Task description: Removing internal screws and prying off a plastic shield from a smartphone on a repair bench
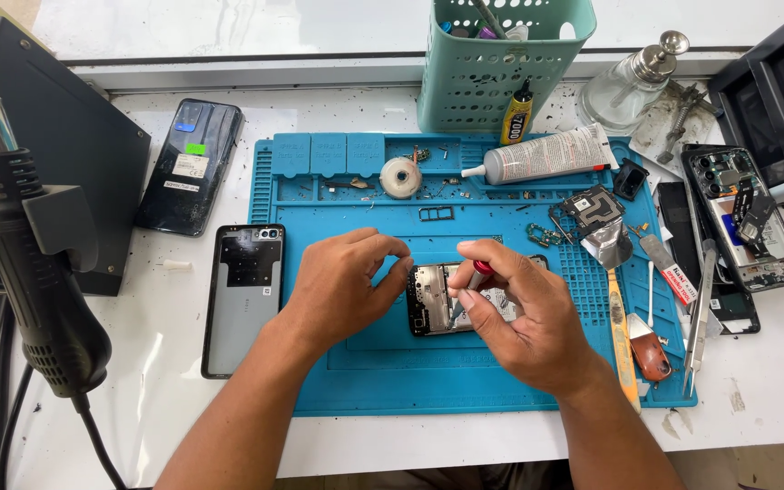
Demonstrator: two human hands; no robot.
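While the left hand [342, 286] pinches the opened phone's [437, 299] edge, the right hand's [524, 313] grip holds a screwdriver [472, 283].

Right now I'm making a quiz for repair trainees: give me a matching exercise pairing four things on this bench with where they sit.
Things:
1. green basket
2. back cover
3. tweezers
4. opened phone

Places:
A. right edge of the blue mat
B. between the left hand and right hand
C. behind the mat, at the top
D. off the mat's left side

Pairs: 1-C, 2-D, 3-A, 4-B
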